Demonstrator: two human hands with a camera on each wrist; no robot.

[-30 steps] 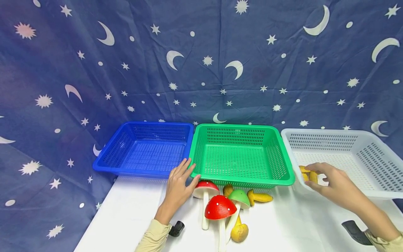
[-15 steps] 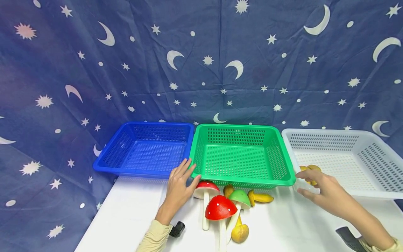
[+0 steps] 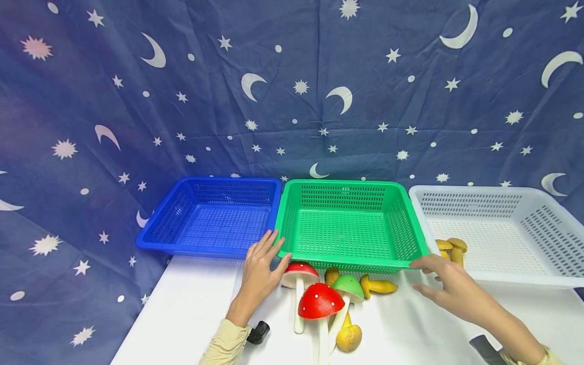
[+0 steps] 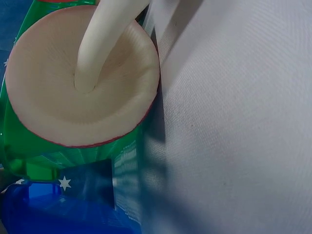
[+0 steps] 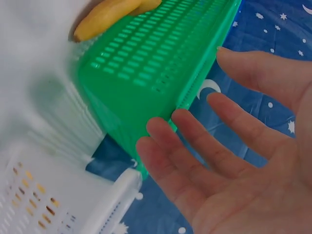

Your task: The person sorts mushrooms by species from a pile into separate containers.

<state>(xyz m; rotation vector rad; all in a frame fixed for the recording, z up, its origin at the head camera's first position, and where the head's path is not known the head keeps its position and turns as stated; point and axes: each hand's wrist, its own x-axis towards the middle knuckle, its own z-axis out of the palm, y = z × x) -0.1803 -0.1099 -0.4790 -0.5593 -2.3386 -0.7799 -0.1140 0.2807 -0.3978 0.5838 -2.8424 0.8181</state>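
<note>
I note, lower right, the right hand (image 3: 456, 290) empty, fingers apart, by the green basket (image 3: 342, 233); lower centre, left hand (image 3: 257, 271), fingers extended, near a red mushroom (image 3: 300, 274).

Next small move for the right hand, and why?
Probably reach for the nearest table mushroom, before the green basket: the right hand is close and holds nothing, and similar yellow mushrooms lie in the white basket.

Bright head view, soft shadows

Mushroom (image 4: 53, 107): pale underside, red edge, white stem (image 4: 100, 44); green basket (image 4: 19, 146) behind, blue basket (image 4: 68, 214) lower left, white cloth (image 4: 234, 122) right.
</note>
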